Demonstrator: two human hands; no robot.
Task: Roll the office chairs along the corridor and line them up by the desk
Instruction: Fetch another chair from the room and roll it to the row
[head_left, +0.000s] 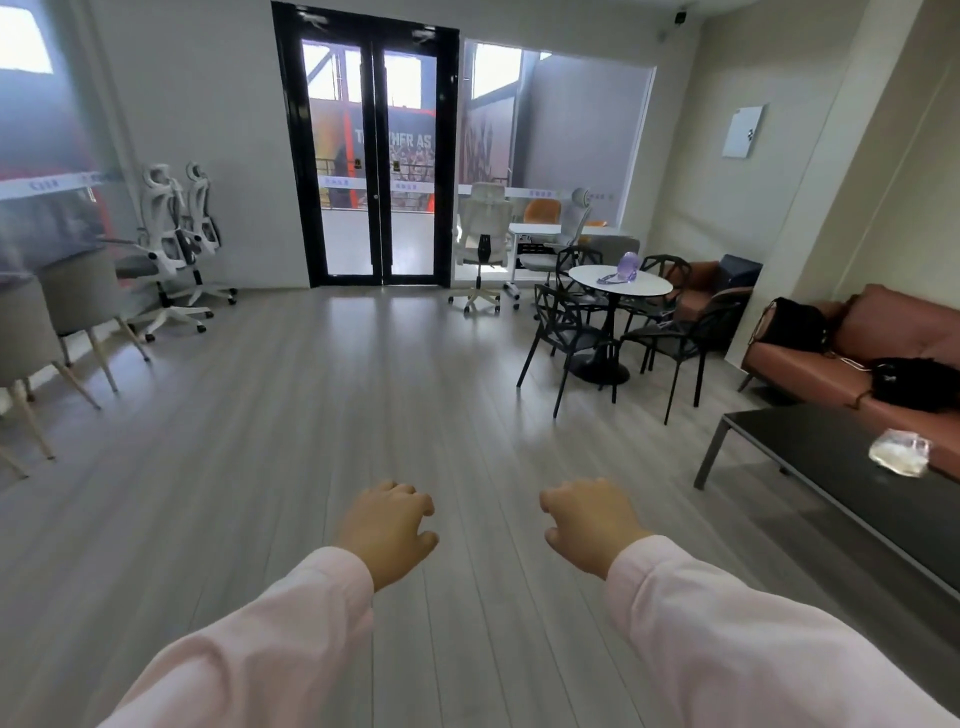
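Office chairs (165, 244) all stand across the room, well apart from the fingers. The left hand (387, 525) hangs in the air, its fingers (410, 493) loosely curled downward, holding and touching nothing. The right hand (587, 525) is the same: fingers (558, 501) loosely curled, thumb a little apart, empty. Both wrists come out of pale pink sleeves (727, 649) above the grey plank floor (311, 415).

Near the right hand stands a low black table (831, 457) with a clear crumpled thing (901, 453) on it. Behind it is a brown sofa (893, 322) carrying two black bags (795, 325). Further on, a round table (649, 287) bears a purple bottle (628, 264), with black chairs (569, 332) around it.

By the left wall two white office chairs stand side by side, with grey stools (78, 296) nearer the camera. In the far wall the black-framed glass doors (379, 156) are closed. Right of them a third chair (483, 234), white, stands just beside a white table (540, 228), its back to the camera. A fourth chair (569, 236) is at that table too, and an orange chair (543, 209) shows behind it.
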